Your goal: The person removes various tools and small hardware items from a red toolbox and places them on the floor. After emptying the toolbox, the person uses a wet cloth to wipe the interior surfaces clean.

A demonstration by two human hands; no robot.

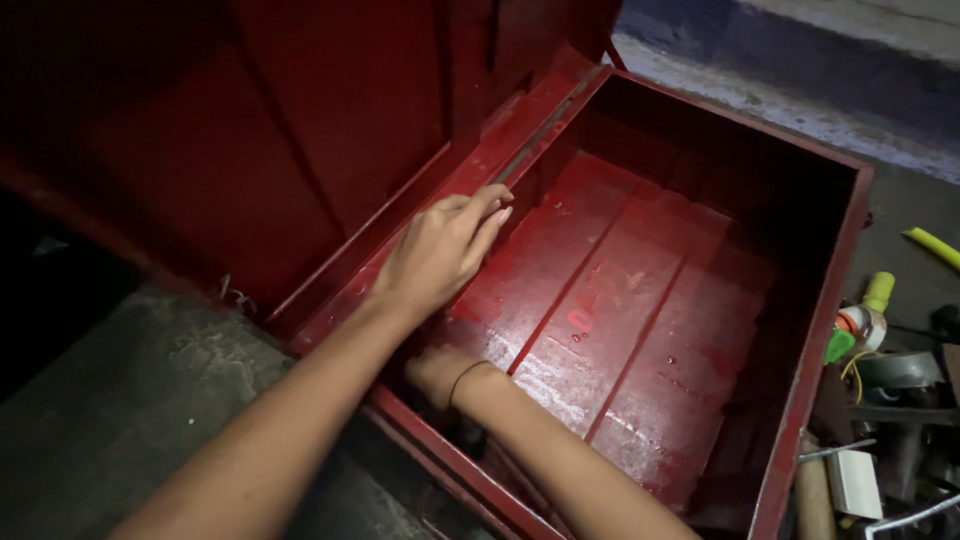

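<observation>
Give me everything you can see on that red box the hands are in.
The red box is a large painted container, metal by its look, rectangular and open on top, standing on a grey concrete floor. Its ribbed bottom is glossy, scuffed pale in patches and spotted with droplets. The opened lid leans back behind it. The left hand rests flat on the rear rim by the hinge; the right hand reaches down inside the near corner, its fingers hidden. Assorted tools lie beside the right wall.

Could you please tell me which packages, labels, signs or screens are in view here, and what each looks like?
No signs or screens show.
Small white box: lower right, among the tools beside the red metal box; rectangular, plain white.
Round container: right edge, white with orange and green parts; too small to tell whether it bears a label.
</observation>
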